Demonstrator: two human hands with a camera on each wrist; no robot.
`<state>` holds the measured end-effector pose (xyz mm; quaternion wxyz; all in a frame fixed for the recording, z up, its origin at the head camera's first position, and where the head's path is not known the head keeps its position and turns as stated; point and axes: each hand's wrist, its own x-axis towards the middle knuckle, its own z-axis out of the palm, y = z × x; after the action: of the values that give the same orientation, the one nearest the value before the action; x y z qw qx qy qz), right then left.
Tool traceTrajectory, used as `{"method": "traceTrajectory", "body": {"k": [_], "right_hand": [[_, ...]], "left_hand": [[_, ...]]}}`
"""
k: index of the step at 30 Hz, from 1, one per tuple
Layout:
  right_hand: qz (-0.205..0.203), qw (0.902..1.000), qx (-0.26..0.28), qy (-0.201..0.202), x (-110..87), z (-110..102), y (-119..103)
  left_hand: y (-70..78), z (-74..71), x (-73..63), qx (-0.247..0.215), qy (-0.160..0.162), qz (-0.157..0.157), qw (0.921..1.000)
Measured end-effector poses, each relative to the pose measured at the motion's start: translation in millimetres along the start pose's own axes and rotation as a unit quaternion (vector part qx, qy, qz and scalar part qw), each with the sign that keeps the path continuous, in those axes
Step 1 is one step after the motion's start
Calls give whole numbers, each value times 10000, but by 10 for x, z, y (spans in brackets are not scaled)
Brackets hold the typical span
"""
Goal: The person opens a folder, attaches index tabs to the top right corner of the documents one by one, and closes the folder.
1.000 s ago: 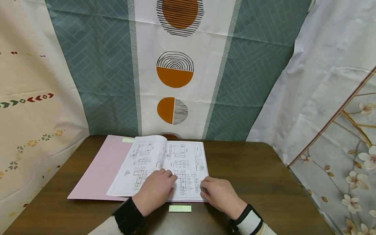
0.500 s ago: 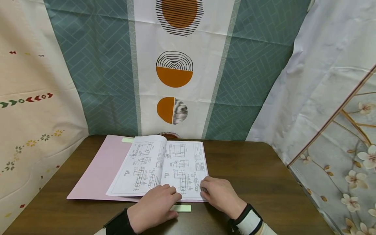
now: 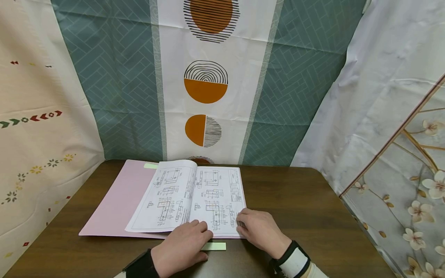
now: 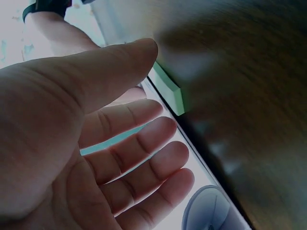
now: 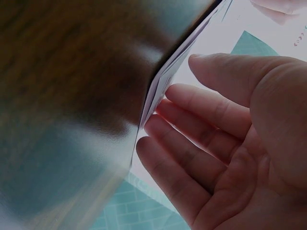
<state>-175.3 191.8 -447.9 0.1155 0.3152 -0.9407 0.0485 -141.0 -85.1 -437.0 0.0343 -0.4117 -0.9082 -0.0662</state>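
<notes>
A booklet of technical drawings (image 3: 226, 185) lies spread on a pink folder (image 3: 114, 210). My left hand (image 3: 182, 248) is at its lower edge, with the fingertips on or just over the page bottom near the fold. In the left wrist view the thumb stands apart from the loosely bent fingers, and nothing is between them. Partly behind that hand, on the table, is a pale green sticky note pad (image 3: 216, 246). My right hand (image 3: 262, 232) rests at the lower right page edge. Its slightly bent fingertips touch the page edge, the thumb held apart in the right wrist view.
A pale green sticky strip (image 3: 151, 165) is on the folder's top edge. The brown wooden table (image 3: 295, 200) extends to the right of the booklet. Patterned curtains (image 3: 205, 116) hang behind the table and along both sides.
My left hand has slid down off the page middle toward the near edge, now overlapping the green pad. More of the drawings shows. My right hand has stayed in place.
</notes>
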Motion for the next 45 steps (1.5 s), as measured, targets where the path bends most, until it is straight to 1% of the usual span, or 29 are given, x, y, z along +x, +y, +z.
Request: {"method": "traceTrajectory", "body": {"k": [8,15,23,38,41,45], "right_hand": [[37,10000,-28,-28,15,-4,4],[30,10000,-20,-20,11,-7,-2],[47,10000,41,-54,4,-2,-6],[-20,10000,-66,63,-9,15,-9],[-9,9999,-83,58,-10,15,-15],[-15,9999,-119,77,-9,15,-11]], "left_hand": [[-20,21,10,-24,27,-44,10000],[-18,45,16,52,165,8,9998],[-20,70,23,63,206,-31,9998],[-14,124,18,256,398,9,9989],[-13,132,18,260,439,22,9987],[1,129,18,212,430,-36,9988]]}}
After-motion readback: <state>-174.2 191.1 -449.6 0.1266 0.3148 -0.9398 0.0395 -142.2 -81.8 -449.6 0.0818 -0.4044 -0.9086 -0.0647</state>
